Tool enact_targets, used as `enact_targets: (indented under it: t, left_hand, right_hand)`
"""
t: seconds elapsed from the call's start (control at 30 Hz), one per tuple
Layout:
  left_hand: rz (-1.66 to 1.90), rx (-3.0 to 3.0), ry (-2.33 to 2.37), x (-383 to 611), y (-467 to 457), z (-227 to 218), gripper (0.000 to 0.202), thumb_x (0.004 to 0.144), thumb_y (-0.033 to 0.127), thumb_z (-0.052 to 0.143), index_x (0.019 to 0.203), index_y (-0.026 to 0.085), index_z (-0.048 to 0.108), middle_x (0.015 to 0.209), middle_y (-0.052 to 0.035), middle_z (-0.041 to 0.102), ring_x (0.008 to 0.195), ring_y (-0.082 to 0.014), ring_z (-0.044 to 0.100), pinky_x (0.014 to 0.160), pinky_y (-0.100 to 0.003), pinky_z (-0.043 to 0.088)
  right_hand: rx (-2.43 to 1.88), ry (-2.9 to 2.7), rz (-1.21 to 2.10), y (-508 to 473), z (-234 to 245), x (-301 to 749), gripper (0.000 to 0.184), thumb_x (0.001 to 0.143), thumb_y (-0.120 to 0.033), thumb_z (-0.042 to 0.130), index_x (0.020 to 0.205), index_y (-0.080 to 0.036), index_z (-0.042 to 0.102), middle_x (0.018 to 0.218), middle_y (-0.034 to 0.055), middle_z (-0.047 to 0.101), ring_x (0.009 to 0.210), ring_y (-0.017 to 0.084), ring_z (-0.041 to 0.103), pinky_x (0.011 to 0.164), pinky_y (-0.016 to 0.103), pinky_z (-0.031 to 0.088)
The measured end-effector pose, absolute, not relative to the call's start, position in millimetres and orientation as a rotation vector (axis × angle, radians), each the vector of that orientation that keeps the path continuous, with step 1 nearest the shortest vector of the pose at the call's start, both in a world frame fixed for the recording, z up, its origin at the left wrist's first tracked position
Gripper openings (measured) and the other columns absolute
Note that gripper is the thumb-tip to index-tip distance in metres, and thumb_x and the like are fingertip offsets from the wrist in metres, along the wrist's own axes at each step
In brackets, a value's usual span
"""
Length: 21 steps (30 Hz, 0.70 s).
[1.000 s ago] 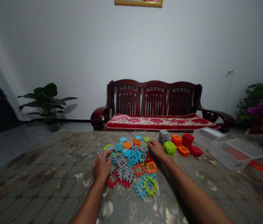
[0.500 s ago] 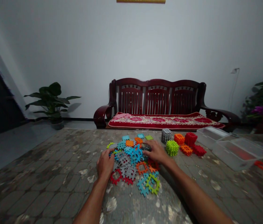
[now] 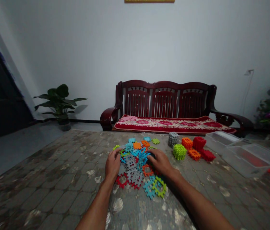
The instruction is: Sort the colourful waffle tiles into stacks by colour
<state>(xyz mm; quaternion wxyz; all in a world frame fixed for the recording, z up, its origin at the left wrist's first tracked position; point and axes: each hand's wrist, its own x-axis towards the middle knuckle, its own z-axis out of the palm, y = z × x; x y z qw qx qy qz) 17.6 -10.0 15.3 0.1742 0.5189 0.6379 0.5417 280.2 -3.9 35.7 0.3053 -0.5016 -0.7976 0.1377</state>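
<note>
left grip [image 3: 112, 163] and right grip [image 3: 160, 162] lie half-curled on either side of the tile pile [image 3: 137, 161] on the desk [image 3: 53, 179] (whether either pinches a piece i cannot tell), so sift lightly, keeping neighbours unsnagged.

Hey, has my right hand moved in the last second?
Yes. The right hand has drawn away from the green cube, leftward and toward the person, onto the loose tiles.

Loose tiles [image 3: 138, 161] – blue, grey, orange, red, lime; cubes [image 3: 189, 148] grey, lime, orange, red; counter [image 3: 53, 179] w/ grey-brown stone pattern – bench cushion [image 3: 173, 123] red floral
</note>
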Motion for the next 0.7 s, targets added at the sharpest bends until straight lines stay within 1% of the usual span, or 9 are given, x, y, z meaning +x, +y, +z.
enact_targets:
  t: [0.07, 0.17, 0.23, 0.27, 0.33, 0.43, 0.57, 0.63, 0.7]
  left_hand:
    - [1.583, 1.371, 1.723, 19, -10, 17, 0.030, 0.080, 0.022, 0.053, 0.099, 0.020, 0.076, 0.109, -0.0065, 0.076, 0.108, -0.0223, 0.068, 0.100, -0.034, 0.051]
    - [1.563, 1.153, 1.661, 19, -9, 18, 0.034, 0.076, 0.025, 0.058, 0.105, 0.018, 0.074, 0.098, -0.0063, 0.078, 0.089, -0.0219, 0.072, 0.084, -0.032, 0.056]
    - [1.565, 1.068, 1.682, 15, -9, 19, 0.038, 0.075, 0.026, 0.059, 0.110, 0.017, 0.072, 0.091, -0.0058, 0.078, 0.079, -0.0211, 0.072, 0.073, -0.030, 0.056]
    - [1.576, 1.060, 1.715, 13, -9, 19, 0.039, 0.076, 0.026, 0.058, 0.111, 0.016, 0.072, 0.091, -0.0061, 0.078, 0.079, -0.0208, 0.073, 0.072, -0.029, 0.056]
    - [1.553, 1.106, 1.850, 8, -10, 19, 0.038, 0.080, 0.022, 0.054, 0.114, 0.016, 0.071, 0.099, -0.0077, 0.079, 0.087, -0.0200, 0.074, 0.076, -0.027, 0.056]
    - [1.304, 1.230, 2.132, 0, -7, 22, 0.042, 0.083, 0.014, 0.049, 0.120, 0.017, 0.070, 0.111, -0.0095, 0.078, 0.099, -0.0191, 0.074, 0.084, -0.025, 0.055]
    - [1.072, 1.322, 2.258, -6, 11, 30, 0.038, 0.083, 0.016, 0.056, 0.117, 0.020, 0.072, 0.114, -0.0097, 0.078, 0.105, -0.0222, 0.073, 0.086, -0.027, 0.054]
    - [0.994, 1.364, 2.312, -8, 24, 36, 0.036, 0.082, 0.018, 0.060, 0.115, 0.021, 0.073, 0.117, -0.0122, 0.077, 0.113, -0.0258, 0.070, 0.089, -0.029, 0.052]
    - [0.915, 1.409, 2.353, -10, 38, 41, 0.035, 0.079, 0.017, 0.062, 0.111, 0.020, 0.075, 0.116, -0.0143, 0.077, 0.114, -0.0277, 0.069, 0.089, -0.031, 0.052]
  right_hand:
    - [-1.270, -2.106, 0.374, -6, 33, 282, 0.034, 0.088, -0.028, 0.058, 0.119, -0.022, 0.072, 0.118, 0.0074, 0.074, 0.113, 0.025, 0.065, 0.102, 0.039, 0.046]
    - [-1.224, -2.081, 0.367, -7, 31, 287, 0.039, 0.080, -0.020, 0.060, 0.117, -0.023, 0.072, 0.118, 0.0062, 0.074, 0.112, 0.025, 0.065, 0.103, 0.040, 0.046]
    - [-1.231, -2.027, 0.338, -7, 30, 292, 0.038, 0.080, -0.019, 0.057, 0.115, -0.023, 0.073, 0.118, 0.0063, 0.074, 0.113, 0.025, 0.064, 0.104, 0.042, 0.045]
    - [-1.245, -1.993, 0.317, -7, 29, 296, 0.036, 0.082, -0.021, 0.057, 0.114, -0.022, 0.073, 0.117, 0.0068, 0.074, 0.113, 0.025, 0.064, 0.104, 0.042, 0.045]
    - [-1.286, -1.925, 0.266, -7, 25, 303, 0.032, 0.087, -0.028, 0.055, 0.112, -0.021, 0.073, 0.118, 0.0085, 0.073, 0.114, 0.026, 0.063, 0.105, 0.043, 0.044]
    - [-1.377, -1.856, 0.223, -9, 17, 312, 0.034, 0.091, -0.036, 0.054, 0.115, -0.020, 0.071, 0.121, 0.0104, 0.072, 0.116, 0.027, 0.062, 0.106, 0.043, 0.044]
    - [-1.435, -1.837, 0.254, -12, 6, 315, 0.036, 0.094, -0.039, 0.051, 0.118, -0.021, 0.070, 0.122, 0.0097, 0.071, 0.115, 0.026, 0.062, 0.104, 0.041, 0.045]
    - [-1.428, -1.834, 0.272, -11, 3, 315, 0.036, 0.094, -0.039, 0.051, 0.117, -0.021, 0.070, 0.122, 0.0096, 0.071, 0.116, 0.026, 0.062, 0.104, 0.041, 0.045]
    - [-1.417, -1.827, 0.295, -10, 1, 316, 0.035, 0.094, -0.039, 0.050, 0.116, -0.021, 0.071, 0.120, 0.0095, 0.071, 0.115, 0.026, 0.062, 0.105, 0.041, 0.045]
